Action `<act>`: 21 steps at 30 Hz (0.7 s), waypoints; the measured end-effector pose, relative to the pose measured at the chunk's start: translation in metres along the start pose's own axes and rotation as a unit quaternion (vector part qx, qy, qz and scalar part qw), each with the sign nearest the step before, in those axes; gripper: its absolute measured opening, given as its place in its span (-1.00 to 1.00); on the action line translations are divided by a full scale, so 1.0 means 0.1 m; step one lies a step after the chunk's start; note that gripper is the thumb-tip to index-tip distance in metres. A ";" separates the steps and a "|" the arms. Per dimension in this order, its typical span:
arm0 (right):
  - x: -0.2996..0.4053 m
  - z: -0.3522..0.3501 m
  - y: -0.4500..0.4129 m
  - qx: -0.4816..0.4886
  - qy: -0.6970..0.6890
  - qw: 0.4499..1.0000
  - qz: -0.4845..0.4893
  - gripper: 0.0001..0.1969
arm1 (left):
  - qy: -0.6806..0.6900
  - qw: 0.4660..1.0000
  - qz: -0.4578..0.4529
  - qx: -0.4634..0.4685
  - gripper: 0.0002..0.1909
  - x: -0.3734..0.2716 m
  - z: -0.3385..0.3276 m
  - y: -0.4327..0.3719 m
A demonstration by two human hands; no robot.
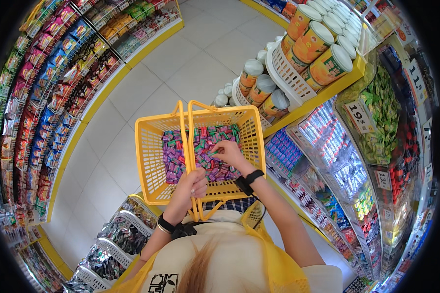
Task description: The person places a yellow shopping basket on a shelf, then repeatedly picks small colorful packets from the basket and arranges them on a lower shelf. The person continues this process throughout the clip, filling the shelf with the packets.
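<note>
A yellow plastic shopping basket (256, 146) with slotted walls is in front of my body. On its bottom lies a layer of small wrapped candies (174, 161), mostly purple and green, with some red ones. My left hand (193, 185), with a ring on one finger, is closed around the basket's two raised yellow handles (186, 143). Inside the basket, over the candies, is my right hand (229, 153). Its thumb and fingertips are pinched on a small green-wrapped candy (211, 154). Dark bands circle both wrists.
Right of the basket, a yellow-edged shelf holds white baskets (291, 73) of canned fruit (313, 42). Clear bins (377, 121) of candy with price tags line the right. Bagged snacks (44, 71) fill the curved left racks. White baskets (132, 223) of wrapped goods stand lower left, beside grey floor tiles (123, 146).
</note>
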State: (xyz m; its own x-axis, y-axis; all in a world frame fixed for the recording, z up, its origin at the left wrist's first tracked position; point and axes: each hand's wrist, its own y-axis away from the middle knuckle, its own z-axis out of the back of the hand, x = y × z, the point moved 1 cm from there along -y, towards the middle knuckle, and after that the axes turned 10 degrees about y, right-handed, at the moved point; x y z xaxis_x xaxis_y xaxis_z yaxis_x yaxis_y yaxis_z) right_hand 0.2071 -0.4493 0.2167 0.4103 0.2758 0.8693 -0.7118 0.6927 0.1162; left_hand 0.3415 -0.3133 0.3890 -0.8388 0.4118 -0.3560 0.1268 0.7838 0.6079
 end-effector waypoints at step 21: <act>0.24 1.10 1.01 -0.152 -0.354 0.921 -0.056 -0.75 | 0.033 0.998 -0.046 0.009 -0.66 0.06 -0.02 -0.21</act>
State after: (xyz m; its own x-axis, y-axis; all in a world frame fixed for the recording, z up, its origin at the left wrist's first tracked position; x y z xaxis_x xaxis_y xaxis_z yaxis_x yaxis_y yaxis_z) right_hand 0.0822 -0.4456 0.3021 -0.0786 -0.2381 0.9681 -0.4517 0.8742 0.1783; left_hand 0.3327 -0.3284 0.3759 -0.8807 0.3064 -0.3613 0.0563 0.8249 0.5624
